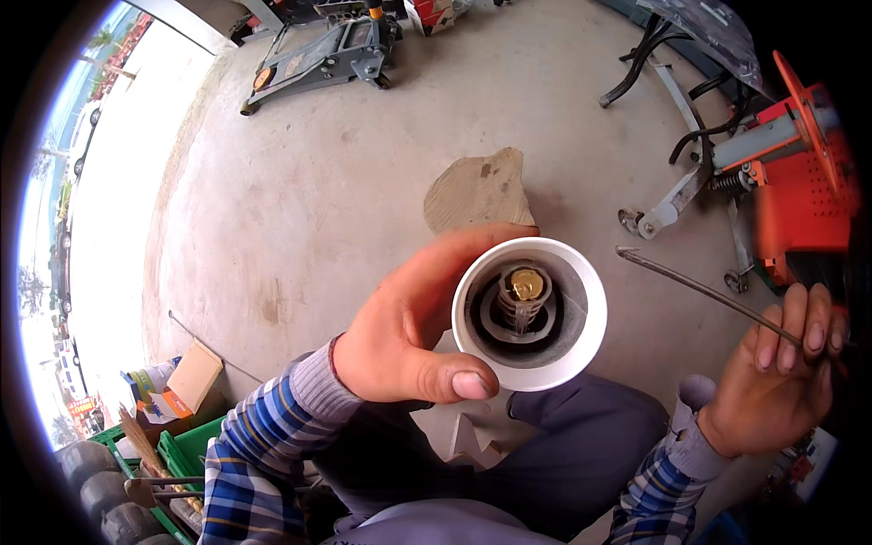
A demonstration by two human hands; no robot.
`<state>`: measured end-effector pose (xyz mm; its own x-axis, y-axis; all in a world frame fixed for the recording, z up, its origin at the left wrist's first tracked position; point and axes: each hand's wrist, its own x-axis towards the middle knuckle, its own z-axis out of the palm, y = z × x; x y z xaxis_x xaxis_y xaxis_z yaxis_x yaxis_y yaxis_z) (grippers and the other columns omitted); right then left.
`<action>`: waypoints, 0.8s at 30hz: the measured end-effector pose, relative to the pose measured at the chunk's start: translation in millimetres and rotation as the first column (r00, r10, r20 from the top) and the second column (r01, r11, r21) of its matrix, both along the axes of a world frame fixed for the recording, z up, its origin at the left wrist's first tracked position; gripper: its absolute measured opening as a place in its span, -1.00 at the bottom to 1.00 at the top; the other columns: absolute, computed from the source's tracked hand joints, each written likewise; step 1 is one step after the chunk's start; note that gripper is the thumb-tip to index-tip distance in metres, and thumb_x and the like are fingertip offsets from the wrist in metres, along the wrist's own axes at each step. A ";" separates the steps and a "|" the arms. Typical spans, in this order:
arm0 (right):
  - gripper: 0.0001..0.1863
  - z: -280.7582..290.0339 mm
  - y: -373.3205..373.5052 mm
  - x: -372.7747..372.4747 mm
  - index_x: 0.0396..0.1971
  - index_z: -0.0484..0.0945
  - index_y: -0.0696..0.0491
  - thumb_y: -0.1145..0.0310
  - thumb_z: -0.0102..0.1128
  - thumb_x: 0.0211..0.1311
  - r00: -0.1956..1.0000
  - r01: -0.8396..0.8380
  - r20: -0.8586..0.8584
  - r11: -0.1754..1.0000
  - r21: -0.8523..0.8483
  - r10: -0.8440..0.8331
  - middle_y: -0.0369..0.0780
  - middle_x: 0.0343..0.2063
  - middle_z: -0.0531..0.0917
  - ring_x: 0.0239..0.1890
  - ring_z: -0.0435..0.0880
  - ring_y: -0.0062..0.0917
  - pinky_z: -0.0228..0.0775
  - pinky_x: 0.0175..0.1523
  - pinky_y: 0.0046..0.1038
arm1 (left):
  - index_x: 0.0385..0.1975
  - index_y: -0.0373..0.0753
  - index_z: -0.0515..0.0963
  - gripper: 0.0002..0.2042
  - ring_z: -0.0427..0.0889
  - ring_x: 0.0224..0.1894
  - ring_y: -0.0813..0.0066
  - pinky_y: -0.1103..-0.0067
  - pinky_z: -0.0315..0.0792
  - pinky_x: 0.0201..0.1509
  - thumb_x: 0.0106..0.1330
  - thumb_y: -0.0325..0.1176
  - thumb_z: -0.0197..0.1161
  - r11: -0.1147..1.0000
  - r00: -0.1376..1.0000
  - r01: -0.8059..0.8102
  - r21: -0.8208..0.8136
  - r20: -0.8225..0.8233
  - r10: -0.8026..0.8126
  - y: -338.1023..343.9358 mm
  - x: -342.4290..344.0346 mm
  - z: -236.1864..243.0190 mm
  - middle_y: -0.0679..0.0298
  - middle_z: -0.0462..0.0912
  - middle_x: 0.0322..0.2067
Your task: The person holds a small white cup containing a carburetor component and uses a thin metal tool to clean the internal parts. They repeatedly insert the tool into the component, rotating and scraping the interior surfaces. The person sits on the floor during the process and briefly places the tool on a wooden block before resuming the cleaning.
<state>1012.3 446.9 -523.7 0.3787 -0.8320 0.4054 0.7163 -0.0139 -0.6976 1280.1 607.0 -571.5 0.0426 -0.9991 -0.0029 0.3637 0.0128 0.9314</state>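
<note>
Grey jack (313, 62) on concrete floor (318, 182) — green crate (193, 447), probably plastic.

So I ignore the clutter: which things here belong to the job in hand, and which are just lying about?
In use:
white-rimmed cylinder, left hand
brass-coloured piece inside it
thin bent-tipped rod, right hand

Apparently just lying about:
floor jack
flat tan piece
green crate
red machine
</note>
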 end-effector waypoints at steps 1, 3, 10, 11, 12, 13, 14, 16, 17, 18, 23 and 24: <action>-0.72 8.0 7.4 -6.1 -0.21 0.25 0.05 0.41 0.16 0.20 1.000 -0.010 0.021 0.999 -0.038 0.010 -0.23 -0.31 0.35 -0.37 0.38 -0.52 0.39 -0.38 -0.45 | 0.37 -0.39 0.15 0.02 0.33 0.33 0.31 0.37 0.16 0.43 -0.01 0.00 0.59 1.000 1.000 -0.006 -0.003 0.002 0.006 5.7 -4.3 7.5 0.11 0.39 0.24; -0.72 24.4 26.9 -19.2 -0.19 0.25 0.07 0.38 0.16 0.22 0.997 -0.022 0.067 0.994 -0.112 0.030 -0.22 -0.31 0.34 -0.35 0.38 -0.51 0.40 -0.36 -0.44 | 0.37 -0.40 0.15 0.00 0.34 0.32 0.30 0.37 0.17 0.42 0.02 0.00 0.56 1.000 1.000 -0.019 0.017 0.000 0.019 21.9 -15.1 25.0 0.11 0.39 0.24; -0.71 77.5 101.6 -60.7 -0.18 0.25 0.05 0.29 0.14 0.27 0.995 0.103 0.021 0.932 -0.346 -0.102 -0.22 -0.32 0.37 -0.37 0.40 -0.54 0.41 -0.40 -0.44 | 0.34 -0.40 0.20 -0.11 0.39 0.27 0.33 0.41 0.26 0.35 0.17 0.09 0.42 0.998 0.994 0.036 -0.050 0.104 -0.031 67.2 -29.8 63.9 0.12 0.44 0.19; -0.71 81.3 109.1 -63.8 -0.18 0.25 0.04 0.28 0.15 0.28 0.992 0.115 0.003 0.918 -0.379 -0.122 -0.22 -0.31 0.37 -0.37 0.40 -0.55 0.42 -0.40 -0.45 | 0.34 -0.40 0.20 -0.11 0.39 0.27 0.33 0.41 0.27 0.35 0.17 0.10 0.42 0.998 0.994 0.043 -0.052 0.103 -0.038 74.7 -32.8 65.3 0.11 0.44 0.19; -0.71 84.3 116.4 -67.2 -0.17 0.25 0.03 0.26 0.15 0.28 0.989 0.126 -0.017 0.900 -0.418 -0.146 -0.22 -0.31 0.37 -0.38 0.40 -0.55 0.42 -0.40 -0.45 | 0.33 -0.40 0.21 -0.11 0.39 0.26 0.33 0.41 0.27 0.35 0.18 0.11 0.41 0.997 0.994 0.052 -0.060 0.095 -0.046 80.3 -35.2 63.1 0.11 0.44 0.19; -0.70 87.6 121.6 -69.4 -0.17 0.26 0.03 0.25 0.15 0.29 0.989 0.109 -0.038 0.881 -0.460 -0.143 -0.22 -0.31 0.37 -0.37 0.40 -0.56 0.42 -0.41 -0.46 | 0.33 -0.40 0.21 -0.11 0.40 0.26 0.33 0.41 0.27 0.35 0.18 0.12 0.40 0.996 0.995 0.060 -0.066 0.086 -0.054 84.5 -36.7 63.0 0.11 0.44 0.19; -0.71 91.4 126.5 -69.2 -0.18 0.25 0.02 0.27 0.15 0.28 0.989 0.098 -0.051 0.878 -0.468 -0.137 -0.22 -0.31 0.37 -0.37 0.38 -0.56 0.41 -0.40 -0.47 | 0.33 -0.41 0.21 -0.11 0.40 0.26 0.33 0.41 0.27 0.35 0.18 0.12 0.40 0.996 0.995 0.063 -0.066 0.079 -0.057 87.1 -37.9 66.1 0.11 0.44 0.19; -0.74 97.0 138.6 -67.6 -0.24 0.23 0.01 0.33 0.15 0.24 0.990 0.073 -0.078 0.894 -0.442 -0.119 -0.23 -0.33 0.33 -0.38 0.35 -0.56 0.36 -0.37 -0.48 | 0.33 -0.41 0.21 -0.11 0.40 0.26 0.32 0.41 0.27 0.35 0.17 0.11 0.41 0.997 0.997 0.058 -0.052 0.044 -0.056 95.4 -44.8 65.1 0.10 0.44 0.19; -0.75 97.2 139.5 -65.4 -0.23 0.24 0.02 0.33 0.13 0.26 0.990 0.049 -0.097 0.887 -0.460 -0.105 -0.23 -0.32 0.34 -0.37 0.36 -0.55 0.36 -0.37 -0.48 | 0.33 -0.41 0.20 -0.10 0.39 0.26 0.32 0.41 0.26 0.35 0.17 0.11 0.41 0.997 0.997 0.059 -0.052 0.042 -0.057 97.8 -45.6 64.9 0.10 0.44 0.19; -0.76 97.2 140.8 -63.0 -0.21 0.24 0.02 0.32 0.12 0.27 0.989 0.024 -0.118 0.879 -0.475 -0.090 -0.22 -0.31 0.35 -0.36 0.36 -0.55 0.37 -0.37 -0.48 | 0.33 -0.41 0.20 -0.09 0.39 0.27 0.32 0.41 0.26 0.36 0.16 0.11 0.42 0.997 0.997 0.064 -0.049 0.040 -0.062 99.0 -44.7 64.9 0.09 0.44 0.20; -0.76 85.2 124.3 -29.1 -0.16 0.32 0.14 0.26 -0.06 0.38 0.988 0.096 -0.075 0.910 -0.402 -0.138 -0.22 -0.29 0.36 -0.29 0.32 -0.55 0.28 -0.21 -0.45 | 0.34 -0.42 0.18 -0.08 0.38 0.28 0.32 0.40 0.24 0.37 0.14 0.08 0.45 0.998 0.998 0.063 -0.032 0.030 -0.062 99.4 -35.6 57.6 0.09 0.43 0.20; -0.73 76.6 113.1 -21.6 -0.09 0.34 0.17 0.27 -0.12 0.41 0.978 0.125 -0.103 0.910 -0.395 -0.179 -0.18 -0.19 0.41 -0.25 0.37 -0.54 0.30 -0.18 -0.45 | 0.34 -0.42 0.17 -0.08 0.38 0.28 0.31 0.40 0.24 0.38 0.14 0.06 0.46 0.997 0.997 0.069 -0.032 0.020 -0.068 97.1 -33.4 56.7 0.09 0.43 0.20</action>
